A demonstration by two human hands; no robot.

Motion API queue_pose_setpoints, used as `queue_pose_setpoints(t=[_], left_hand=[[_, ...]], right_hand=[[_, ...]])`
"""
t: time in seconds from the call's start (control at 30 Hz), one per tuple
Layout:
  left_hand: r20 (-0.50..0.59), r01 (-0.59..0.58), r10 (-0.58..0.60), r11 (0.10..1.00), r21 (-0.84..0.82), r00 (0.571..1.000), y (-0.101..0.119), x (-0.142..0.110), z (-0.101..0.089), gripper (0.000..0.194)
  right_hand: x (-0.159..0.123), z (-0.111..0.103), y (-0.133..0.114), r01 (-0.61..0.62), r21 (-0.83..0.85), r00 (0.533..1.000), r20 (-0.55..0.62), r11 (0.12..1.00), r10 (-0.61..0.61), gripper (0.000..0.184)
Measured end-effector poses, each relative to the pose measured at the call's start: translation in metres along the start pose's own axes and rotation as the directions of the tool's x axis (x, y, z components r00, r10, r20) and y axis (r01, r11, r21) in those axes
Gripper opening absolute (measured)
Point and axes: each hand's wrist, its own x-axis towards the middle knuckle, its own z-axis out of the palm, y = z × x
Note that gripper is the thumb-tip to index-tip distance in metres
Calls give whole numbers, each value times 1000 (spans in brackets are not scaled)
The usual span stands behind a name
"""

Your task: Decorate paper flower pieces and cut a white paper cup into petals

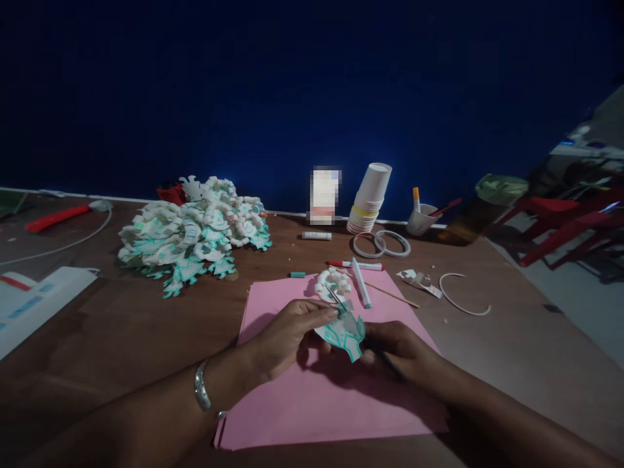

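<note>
Between thumb and fingers, my left hand (297, 328) pinches a white paper cutout (344, 331) with green marker lines and notched edges. At the cutout's right side is my right hand (400, 348), its fingers closed around scissors. Thin metal scissor blades (335, 296) poke out past the cutout's upper edge, and a dark handle part shows below the right hand; the middle is hidden behind the paper. Under both hands lies a stack of pink paper (292, 409). A ring of curled white paper (333, 284) rests at its far edge, just beyond the blades.
A heap of green-marked paper cutouts (195, 227) sits at the back left. Stacked paper cups (370, 195), two white rings (394, 244), a cup with pens (422, 220) and a marker (361, 283) stand or lie beyond the pink paper. A power strip (46, 305) is at left.
</note>
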Motion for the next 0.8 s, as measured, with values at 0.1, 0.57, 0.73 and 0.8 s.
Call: queue_pose_setpoints(t=[0.1, 0.57, 0.73, 0.8], left_hand=[[-1, 27, -27, 1000, -3, 1000, 1, -1, 1, 34], [7, -1, 0, 991, 137, 1000, 1, -2, 3, 36], [-1, -8, 9, 954, 299, 1000, 2, -6, 6, 38], [-11, -35, 42, 933, 359, 999, 3, -7, 6, 38]], right_hand=[[0, -1, -2, -23, 26, 999, 23, 999, 23, 34], [2, 3, -9, -2, 162, 1000, 9, 987, 0, 30], [2, 3, -10, 4, 81, 1000, -12, 997, -3, 28], [1, 4, -8, -7, 52, 1000, -30, 999, 9, 30]])
